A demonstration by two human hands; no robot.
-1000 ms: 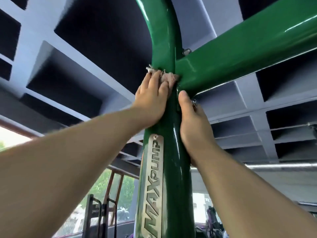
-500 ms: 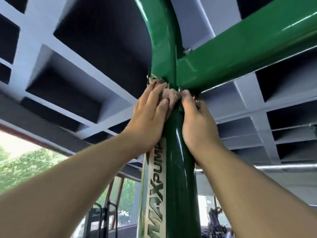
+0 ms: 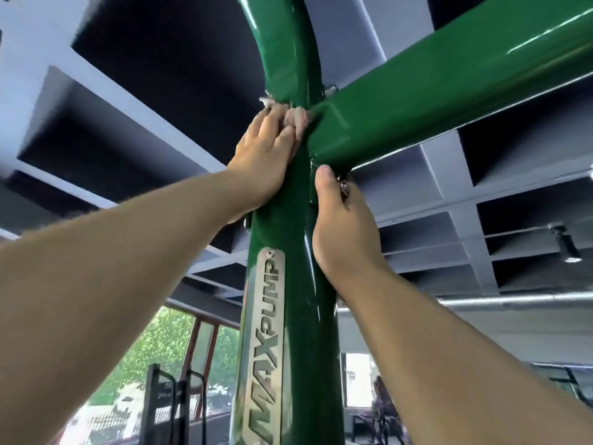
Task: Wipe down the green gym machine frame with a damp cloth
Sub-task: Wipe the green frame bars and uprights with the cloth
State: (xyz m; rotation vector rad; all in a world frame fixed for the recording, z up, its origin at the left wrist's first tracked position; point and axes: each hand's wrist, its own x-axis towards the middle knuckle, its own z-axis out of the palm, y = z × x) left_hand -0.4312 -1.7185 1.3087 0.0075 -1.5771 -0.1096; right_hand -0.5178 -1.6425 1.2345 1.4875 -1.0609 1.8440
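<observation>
A glossy green upright post [image 3: 288, 220] of the gym machine fills the middle of the view. A green crossbeam [image 3: 449, 91] joins it at upper right. My left hand [image 3: 266, 162] presses a small pale pink cloth [image 3: 295, 118] against the post just left of the joint, with straight fingers over the cloth. Most of the cloth is hidden under the fingers. My right hand [image 3: 343, 226] grips the right side of the post below the crossbeam, its thumb pointing up at the weld.
A metal MAXPUMP nameplate [image 3: 264, 348] runs down the post's front. Bolts [image 3: 345, 187] sit under the joint beside my right thumb. A grey coffered ceiling [image 3: 128, 107] is overhead. Windows and black equipment [image 3: 167, 406] show at lower left.
My left hand and the cloth have slid up the post toward the joint. My right hand has dropped lower, away from the cloth. The view has shifted.
</observation>
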